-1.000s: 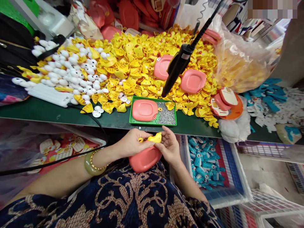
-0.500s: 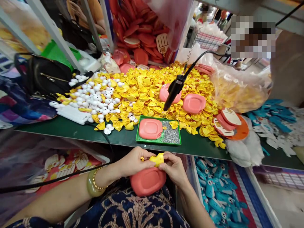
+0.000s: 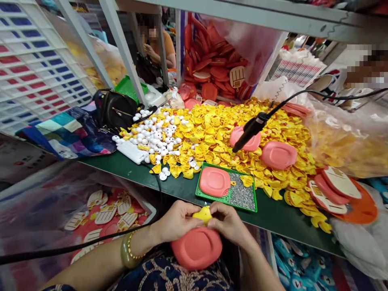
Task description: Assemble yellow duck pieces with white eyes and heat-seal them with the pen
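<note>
Between my fingertips is a small yellow plastic piece [image 3: 203,215], pinched from the left by my left hand [image 3: 179,220] and from the right by my right hand [image 3: 227,220]. Just below it, a coral-red rounded plastic panel [image 3: 197,248] rests on my lap against the patterned clothing; whether it is joined to the yellow piece I cannot tell. Beyond my hands, a green tray [image 3: 209,197] on the table edge holds another coral panel [image 3: 214,182], small metal screws [image 3: 241,194] and a yellow piece [image 3: 247,180]. A black electric screwdriver [image 3: 250,131] hangs above the pile.
Yellow shells [image 3: 212,129] and white balls [image 3: 157,135] cover the table. Coral and cream panels [image 3: 336,188] are stacked at right. A black cable [image 3: 75,245] crosses my left forearm. Bins of finished-looking parts stand below; blue pieces [image 3: 300,262] fill one. Another person [image 3: 165,48] sits behind the rack.
My view has swung left, so the table and tray appear farther right and lower. Both hands still pinch the yellow piece, now seen more centrally over the coral panel.
</note>
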{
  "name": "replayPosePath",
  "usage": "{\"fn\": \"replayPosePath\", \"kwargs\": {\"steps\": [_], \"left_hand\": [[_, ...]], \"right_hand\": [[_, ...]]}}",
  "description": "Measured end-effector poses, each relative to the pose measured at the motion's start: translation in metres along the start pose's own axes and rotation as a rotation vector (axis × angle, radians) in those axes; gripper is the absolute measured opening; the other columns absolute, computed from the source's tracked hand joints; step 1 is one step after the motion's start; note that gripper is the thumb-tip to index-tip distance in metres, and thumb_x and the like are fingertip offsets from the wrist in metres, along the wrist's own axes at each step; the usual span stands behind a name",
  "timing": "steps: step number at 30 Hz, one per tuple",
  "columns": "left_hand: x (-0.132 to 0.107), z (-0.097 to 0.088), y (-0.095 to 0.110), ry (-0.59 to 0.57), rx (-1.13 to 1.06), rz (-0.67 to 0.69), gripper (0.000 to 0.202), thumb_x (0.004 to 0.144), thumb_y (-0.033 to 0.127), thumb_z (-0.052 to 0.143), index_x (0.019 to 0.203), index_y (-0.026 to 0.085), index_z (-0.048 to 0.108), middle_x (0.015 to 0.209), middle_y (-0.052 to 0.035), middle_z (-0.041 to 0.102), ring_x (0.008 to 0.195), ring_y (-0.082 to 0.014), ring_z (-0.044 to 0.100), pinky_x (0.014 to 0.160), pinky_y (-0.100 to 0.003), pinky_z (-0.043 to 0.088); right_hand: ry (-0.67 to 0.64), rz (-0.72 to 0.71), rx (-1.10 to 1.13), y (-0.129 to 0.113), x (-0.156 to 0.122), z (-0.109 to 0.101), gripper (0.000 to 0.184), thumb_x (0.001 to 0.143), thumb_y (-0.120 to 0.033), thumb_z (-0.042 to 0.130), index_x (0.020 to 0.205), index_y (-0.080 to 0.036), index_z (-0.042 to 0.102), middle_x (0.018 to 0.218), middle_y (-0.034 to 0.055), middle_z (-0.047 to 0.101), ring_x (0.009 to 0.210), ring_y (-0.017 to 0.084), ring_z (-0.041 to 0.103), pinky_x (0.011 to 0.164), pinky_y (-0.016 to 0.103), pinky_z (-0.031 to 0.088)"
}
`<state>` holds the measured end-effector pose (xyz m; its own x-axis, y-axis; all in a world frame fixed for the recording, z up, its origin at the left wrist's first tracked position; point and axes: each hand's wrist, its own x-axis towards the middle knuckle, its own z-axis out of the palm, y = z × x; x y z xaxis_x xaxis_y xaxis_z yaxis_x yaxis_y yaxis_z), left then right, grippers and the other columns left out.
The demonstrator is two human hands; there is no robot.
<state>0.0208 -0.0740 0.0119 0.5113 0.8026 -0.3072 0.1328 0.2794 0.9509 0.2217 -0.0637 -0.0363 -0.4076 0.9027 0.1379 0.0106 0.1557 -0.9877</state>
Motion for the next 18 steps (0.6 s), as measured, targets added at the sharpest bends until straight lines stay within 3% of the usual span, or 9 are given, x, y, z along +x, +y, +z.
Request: {"fn": "replayPosePath", "kwargs": {"steps": [2,4,5,7,10,13,18], "left_hand": [[-0.007,-0.007,0.003,0.058,0.0,0.011,0.026,0.077,0.035,0.064,0.081,0.01,0.069,0.07,-0.0023,0.061,0.063,-0.0137,0.048,0.058,-0.021,0.037],[-0.013,-0.012,0.008,0.101,0.059,0.044,0.026,0.078,0.031,0.062,0.088,0.009,0.072,0.075,-0.0035,0.065,0.067,-0.0149,0.052,0.061,-0.022,0.04],[-0.016,-0.015,0.01,0.114,0.099,0.063,0.026,0.079,0.03,0.061,0.088,0.009,0.072,0.076,-0.0036,0.066,0.067,-0.0148,0.052,0.062,-0.021,0.04],[-0.02,-0.02,0.013,0.135,0.179,0.088,0.025,0.08,0.028,0.059,0.085,0.008,0.073,0.073,-0.0035,0.066,0.066,-0.0141,0.052,0.06,-0.021,0.04],[-0.027,-0.027,0.01,0.172,0.244,0.105,0.026,0.083,0.028,0.058,0.086,0.008,0.074,0.074,-0.0042,0.067,0.066,-0.0143,0.054,0.06,-0.02,0.041],[-0.033,-0.034,0.004,0.194,0.261,0.124,0.028,0.085,0.029,0.058,0.094,0.009,0.075,0.082,-0.0057,0.071,0.071,-0.0163,0.059,0.064,-0.021,0.044],[-0.035,-0.041,-0.002,0.225,0.233,0.127,0.03,0.083,0.03,0.06,0.098,0.009,0.075,0.084,-0.0066,0.073,0.072,-0.0176,0.063,0.065,-0.022,0.048]], "right_hand": [[-0.07,0.01,-0.174,-0.001,0.041,-0.007,0.018,0.083,-0.036,0.07,0.085,-0.018,0.069,0.08,0.0041,0.068,0.072,0.018,0.064,0.063,0.025,0.05],[0.013,-0.06,-0.533,0.001,0.095,-0.001,0.017,0.09,-0.026,0.057,0.09,-0.016,0.071,0.087,0.007,0.071,0.08,0.019,0.066,0.07,0.026,0.051],[0.027,-0.091,-0.759,0.002,0.124,0.008,0.023,0.093,-0.021,0.049,0.093,-0.015,0.071,0.091,0.0082,0.071,0.086,0.019,0.066,0.076,0.027,0.051],[0.006,-0.128,-0.862,0.009,0.182,0.032,0.025,0.093,-0.015,0.047,0.1,-0.014,0.071,0.102,0.0101,0.071,0.098,0.021,0.064,0.089,0.031,0.048],[-0.111,-0.183,-0.968,0.022,0.247,0.07,0.021,0.087,-0.009,0.053,0.095,-0.014,0.072,0.097,0.0111,0.07,0.099,0.024,0.061,0.092,0.034,0.044],[-0.181,-0.193,-1.055,0.033,0.279,0.093,0.02,0.085,-0.004,0.053,0.094,-0.008,0.07,0.1,0.0182,0.067,0.104,0.03,0.059,0.092,0.041,0.044],[-0.239,-0.164,-1.103,0.044,0.286,0.104,0.021,0.086,0.002,0.047,0.094,-0.002,0.065,0.112,0.0196,0.062,0.108,0.029,0.058,0.097,0.047,0.042]]}}
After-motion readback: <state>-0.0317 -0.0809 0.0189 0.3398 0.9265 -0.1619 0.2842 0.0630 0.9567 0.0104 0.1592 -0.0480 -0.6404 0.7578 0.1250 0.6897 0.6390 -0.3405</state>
